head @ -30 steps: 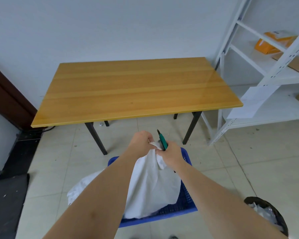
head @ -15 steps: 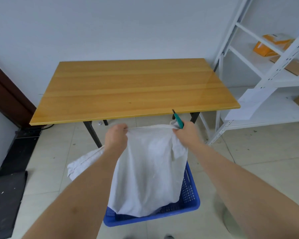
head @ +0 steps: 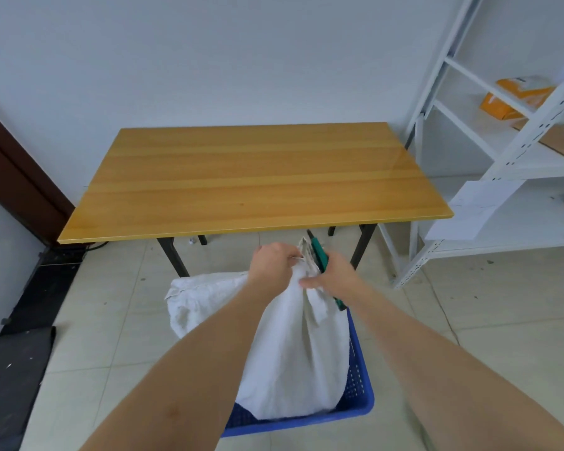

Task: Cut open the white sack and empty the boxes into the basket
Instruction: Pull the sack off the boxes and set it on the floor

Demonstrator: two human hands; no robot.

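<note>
A white woven sack (head: 293,353) hangs over the blue plastic basket (head: 358,385) on the floor, its lower end inside the basket. Another part of the white sacking (head: 202,297) lies draped to the left of the basket. My left hand (head: 272,263) pinches the bunched top of the sack. My right hand (head: 334,276) presses against the same bunched top and holds a green utility knife (head: 319,255), its blade pointing up and away. No boxes are visible; the sack hides the inside of the basket.
A wooden table (head: 251,177) on dark legs stands just beyond the basket. A white metal shelf rack (head: 502,164) with orange packages and cardboard is at the right. A black mat (head: 10,379) lies on the tiled floor at the left.
My hands, spread apart half a second ago with the sack's top stretched wide, have come back together and bunched the top. The knife stays in my right hand.
</note>
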